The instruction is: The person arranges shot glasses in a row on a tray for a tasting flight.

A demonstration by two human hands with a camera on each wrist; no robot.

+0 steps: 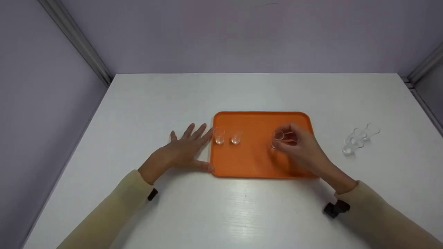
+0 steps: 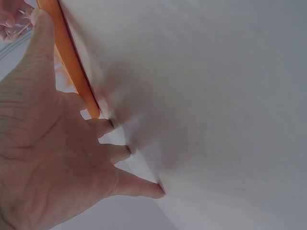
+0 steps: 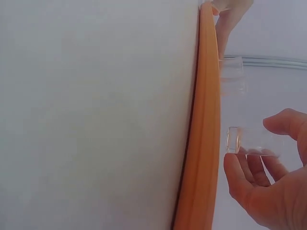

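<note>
Tray: orange tray (image 1: 256, 162) with rounded corners, lying flat on the white worktop (image 1: 242, 93), at the centre of the head view; seen edge-on as an orange band in both wrist views (image 2: 72, 62) (image 3: 204, 120)
Left hand: left hand (image 1: 185, 148) lies spread and flat on the worktop at the tray's left edge, fingers straight and apart, holding nothing; fingertips and thumb touch the tray's rim; the left wrist view (image 2: 53, 153) shows the same splayed fingers against the orange edge
Right hand: right hand (image 1: 299, 147) is over the right half of the tray, thumb and fingers closed round a small clear cup; the right wrist view (image 3: 273, 187) shows the pinch from the side
Held cup: clear cup (image 1: 278, 137), small and transparent, tilted in the right hand's grip above the tray surface; in the right wrist view (image 3: 249, 140) its base points toward the tray; whether it touches the tray cannot be told
Standing cups: two clear cups (image 1: 227, 135) stand upright side by side, just apart, in the left part of the tray, near the left hand's fingertips
Spare cups: cluster of clear cups (image 1: 358, 140) lies on the worktop at the right of the head view, well apart from the tray
Sleeves: pale yellow sleeves (image 1: 114, 211) cover both forearms in the lower part of the frame
</note>
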